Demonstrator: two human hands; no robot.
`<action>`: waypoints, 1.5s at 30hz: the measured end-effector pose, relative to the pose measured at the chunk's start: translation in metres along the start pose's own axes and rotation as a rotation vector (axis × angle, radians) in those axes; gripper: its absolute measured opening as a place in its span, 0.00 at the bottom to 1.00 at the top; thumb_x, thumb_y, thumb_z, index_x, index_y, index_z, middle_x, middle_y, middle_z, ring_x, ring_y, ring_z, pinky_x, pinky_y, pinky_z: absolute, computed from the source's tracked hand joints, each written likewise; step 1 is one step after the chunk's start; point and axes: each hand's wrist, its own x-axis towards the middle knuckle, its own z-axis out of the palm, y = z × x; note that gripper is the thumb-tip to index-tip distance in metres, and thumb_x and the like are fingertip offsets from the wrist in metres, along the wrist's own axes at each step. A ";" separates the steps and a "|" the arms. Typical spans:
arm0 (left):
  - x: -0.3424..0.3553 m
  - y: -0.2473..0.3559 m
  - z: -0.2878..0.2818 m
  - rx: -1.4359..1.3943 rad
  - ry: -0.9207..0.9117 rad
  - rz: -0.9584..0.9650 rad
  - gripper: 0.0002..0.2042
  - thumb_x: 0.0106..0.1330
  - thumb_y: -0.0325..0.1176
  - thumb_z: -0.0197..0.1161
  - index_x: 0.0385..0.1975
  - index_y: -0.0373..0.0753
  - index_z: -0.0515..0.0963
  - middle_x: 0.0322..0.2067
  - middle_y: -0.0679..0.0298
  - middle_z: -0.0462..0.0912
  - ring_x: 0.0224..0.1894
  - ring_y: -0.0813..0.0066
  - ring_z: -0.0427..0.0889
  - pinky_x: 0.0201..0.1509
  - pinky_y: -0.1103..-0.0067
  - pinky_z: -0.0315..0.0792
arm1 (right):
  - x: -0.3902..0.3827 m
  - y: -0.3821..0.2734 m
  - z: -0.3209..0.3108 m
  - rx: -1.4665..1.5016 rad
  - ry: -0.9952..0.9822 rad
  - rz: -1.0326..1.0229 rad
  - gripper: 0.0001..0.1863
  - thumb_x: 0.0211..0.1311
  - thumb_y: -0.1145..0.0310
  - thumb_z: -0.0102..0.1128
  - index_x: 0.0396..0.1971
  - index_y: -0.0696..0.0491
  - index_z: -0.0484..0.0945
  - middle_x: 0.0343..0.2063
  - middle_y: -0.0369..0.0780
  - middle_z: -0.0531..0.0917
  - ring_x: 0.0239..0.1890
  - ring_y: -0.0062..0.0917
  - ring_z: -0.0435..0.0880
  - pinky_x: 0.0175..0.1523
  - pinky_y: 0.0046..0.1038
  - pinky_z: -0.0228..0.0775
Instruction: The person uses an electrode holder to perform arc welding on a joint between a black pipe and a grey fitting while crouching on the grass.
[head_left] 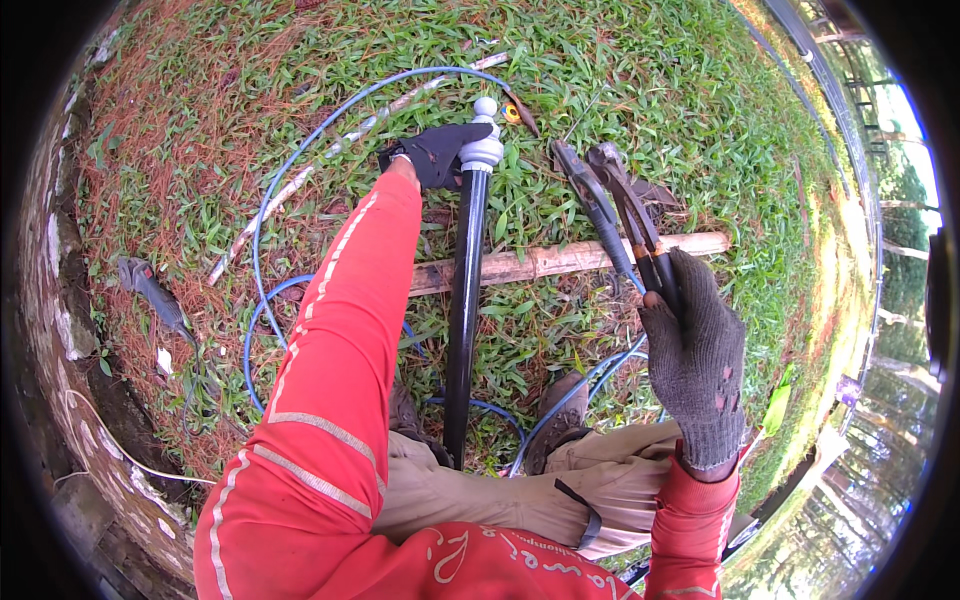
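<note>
While the gloved left hand [437, 152] clasps the grey cap [482, 150] of an upright black pipe [463, 300] to steady it on the grass [560, 90], the gloved right hand [695, 365] grips open pliers [618, 205] by the handles, jaws pointing towards the cap, blue hose [262, 215] looping around.

The pipe [463, 320] runs from between the person's feet away over the grass [620, 90], with the fitting [483, 145] at its far end. The left hand [432, 155] sits on the pipe just left of the fitting. The right hand [695, 365] is right of the pipe, holding pliers [615, 205]. A wooden stick [560, 260] lies crosswise under the pipe. A hose [270, 210] loops on the left.
</note>
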 end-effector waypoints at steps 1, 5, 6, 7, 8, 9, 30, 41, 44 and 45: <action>0.000 -0.001 0.000 0.009 0.015 0.000 0.07 0.88 0.33 0.62 0.44 0.44 0.73 0.28 0.79 0.65 0.26 0.88 0.66 0.29 0.84 0.62 | 0.000 0.001 0.001 0.000 -0.001 0.001 0.21 0.78 0.69 0.68 0.66 0.59 0.82 0.44 0.56 0.92 0.46 0.55 0.95 0.49 0.47 0.87; -0.002 0.002 -0.003 0.067 0.025 0.017 0.06 0.87 0.35 0.64 0.46 0.44 0.75 0.29 0.79 0.70 0.27 0.88 0.70 0.31 0.84 0.68 | -0.001 0.005 0.003 -0.007 0.025 -0.074 0.21 0.79 0.69 0.67 0.66 0.59 0.82 0.44 0.56 0.92 0.45 0.55 0.95 0.49 0.47 0.87; -0.002 0.002 -0.002 0.111 0.071 0.029 0.06 0.87 0.36 0.65 0.48 0.44 0.77 0.31 0.78 0.73 0.28 0.87 0.73 0.33 0.83 0.71 | -0.001 0.006 0.003 0.001 0.026 -0.068 0.21 0.79 0.69 0.67 0.66 0.59 0.82 0.44 0.56 0.92 0.45 0.56 0.95 0.49 0.48 0.87; -0.002 0.001 -0.001 0.156 0.118 0.042 0.07 0.86 0.37 0.66 0.49 0.43 0.78 0.32 0.78 0.76 0.29 0.86 0.76 0.34 0.82 0.74 | -0.001 0.005 0.002 -0.001 0.026 -0.068 0.21 0.79 0.69 0.67 0.66 0.59 0.82 0.44 0.56 0.92 0.45 0.56 0.95 0.49 0.48 0.87; -0.004 0.001 0.000 0.156 0.118 0.042 0.07 0.86 0.37 0.66 0.49 0.43 0.78 0.32 0.78 0.76 0.29 0.86 0.76 0.34 0.82 0.74 | -0.001 0.004 0.002 -0.001 0.020 -0.063 0.20 0.79 0.69 0.67 0.65 0.58 0.82 0.43 0.56 0.92 0.45 0.56 0.95 0.48 0.48 0.87; -0.005 0.000 0.002 0.198 0.149 0.066 0.07 0.86 0.38 0.67 0.50 0.43 0.79 0.34 0.77 0.78 0.30 0.86 0.77 0.36 0.81 0.77 | -0.001 0.002 0.002 -0.002 0.013 -0.058 0.20 0.79 0.69 0.66 0.65 0.58 0.82 0.42 0.56 0.92 0.44 0.56 0.95 0.47 0.49 0.86; 0.001 -0.002 -0.002 0.117 0.000 0.036 0.06 0.87 0.38 0.64 0.47 0.45 0.76 0.29 0.80 0.71 0.26 0.88 0.71 0.30 0.84 0.69 | -0.004 -0.001 0.001 -0.028 0.028 -0.100 0.17 0.79 0.69 0.65 0.63 0.51 0.82 0.40 0.55 0.91 0.44 0.58 0.93 0.45 0.50 0.84; 0.007 0.008 -0.009 0.169 0.099 0.334 0.11 0.85 0.37 0.68 0.56 0.38 0.79 0.38 0.69 0.85 0.32 0.77 0.84 0.32 0.76 0.80 | 0.009 0.012 0.023 -0.399 -0.418 0.034 0.11 0.76 0.69 0.62 0.54 0.50 0.84 0.38 0.52 0.93 0.43 0.55 0.94 0.48 0.54 0.86; -0.003 0.051 0.005 0.145 0.113 0.562 0.10 0.84 0.35 0.67 0.56 0.39 0.79 0.37 0.67 0.85 0.31 0.76 0.84 0.28 0.73 0.77 | 0.007 0.044 0.064 -0.492 -0.537 0.008 0.14 0.74 0.66 0.64 0.55 0.46 0.89 0.37 0.51 0.93 0.42 0.52 0.94 0.48 0.54 0.86; -0.014 0.070 0.005 0.158 0.100 0.586 0.13 0.81 0.38 0.69 0.56 0.38 0.81 0.37 0.64 0.87 0.31 0.72 0.86 0.29 0.70 0.80 | 0.009 0.047 0.076 -0.438 -0.592 -0.012 0.15 0.74 0.65 0.64 0.55 0.45 0.90 0.39 0.51 0.94 0.44 0.52 0.95 0.50 0.54 0.86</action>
